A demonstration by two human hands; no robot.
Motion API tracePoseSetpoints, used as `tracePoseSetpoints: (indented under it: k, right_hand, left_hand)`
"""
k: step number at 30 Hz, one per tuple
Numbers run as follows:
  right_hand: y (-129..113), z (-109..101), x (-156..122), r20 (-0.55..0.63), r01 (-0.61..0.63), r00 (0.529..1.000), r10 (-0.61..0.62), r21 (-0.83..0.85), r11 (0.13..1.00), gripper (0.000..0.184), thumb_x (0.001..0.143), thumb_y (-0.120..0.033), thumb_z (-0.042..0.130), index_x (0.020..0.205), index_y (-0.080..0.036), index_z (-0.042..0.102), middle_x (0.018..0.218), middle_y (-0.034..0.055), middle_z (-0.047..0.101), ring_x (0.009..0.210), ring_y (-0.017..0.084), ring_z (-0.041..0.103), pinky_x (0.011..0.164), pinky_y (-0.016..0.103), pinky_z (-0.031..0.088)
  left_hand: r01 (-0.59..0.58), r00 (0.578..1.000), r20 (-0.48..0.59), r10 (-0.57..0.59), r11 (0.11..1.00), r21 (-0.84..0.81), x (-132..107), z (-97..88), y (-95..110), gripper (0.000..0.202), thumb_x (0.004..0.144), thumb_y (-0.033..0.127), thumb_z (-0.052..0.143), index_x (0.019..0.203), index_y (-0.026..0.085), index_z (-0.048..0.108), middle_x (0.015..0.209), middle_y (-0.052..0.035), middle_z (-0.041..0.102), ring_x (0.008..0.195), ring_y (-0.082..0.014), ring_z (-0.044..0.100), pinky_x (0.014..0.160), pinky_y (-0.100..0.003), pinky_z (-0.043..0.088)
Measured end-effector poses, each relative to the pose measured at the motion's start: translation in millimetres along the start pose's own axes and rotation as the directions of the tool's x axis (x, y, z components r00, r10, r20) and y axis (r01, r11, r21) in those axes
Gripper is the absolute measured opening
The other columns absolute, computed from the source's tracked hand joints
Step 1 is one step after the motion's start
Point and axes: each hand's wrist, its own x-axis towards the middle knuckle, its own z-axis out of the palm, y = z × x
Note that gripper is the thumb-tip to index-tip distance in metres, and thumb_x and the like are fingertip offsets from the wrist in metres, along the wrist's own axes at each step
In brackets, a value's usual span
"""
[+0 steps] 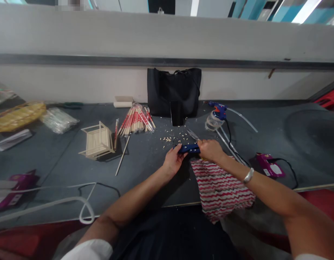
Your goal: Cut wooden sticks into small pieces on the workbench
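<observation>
My left hand [173, 159] pinches the left end of a dark blue tool with round silver rivets [189, 148]. My right hand [210, 150] is wrapped round its right end. A pale, pointed blade-like piece [193, 134] sticks out up and left beside my right hand; whether it belongs to the tool I cannot tell. Just beyond my hands, small cut pieces of wood [168, 139] lie scattered on the dark grey table [145, 180]. A red-and-white wavy-striped cloth [222, 187] lies under my right forearm and hangs over the front edge.
Left of centre are a small stick-built chair [98, 141], a loose stick [122, 155] and chopsticks in red-printed wrappers [135, 119]. A black bag [173, 92] stands behind a phone [177, 113]. A blue glue gun [219, 110] with its cord and clear glue sticks [231, 146] lies right.
</observation>
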Motion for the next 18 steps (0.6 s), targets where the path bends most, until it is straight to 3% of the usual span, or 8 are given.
tracePoseSetpoints:
  k: [18]
  right_hand:
    - [-0.7, -13.6, 7.3, -0.067, -0.035, 0.997, 0.033, -0.038, 0.999, 0.035, 0.090, -0.019, 0.042, 0.112, -0.008, 0.068, 0.101, 0.0234, 0.075, 0.094, 0.029, 0.073, 0.074, 0.033, 0.052]
  left_hand:
    - [-0.054, 0.998, 0.017, 0.054, 0.999, 0.000, 9.7, 4.5, 4.8, 0.025, 0.088, 0.004, 0.064, 0.067, 0.015, 0.055, 0.061, 0.0030, 0.059, 0.051, -0.0076, 0.058, 0.053, -0.019, 0.055]
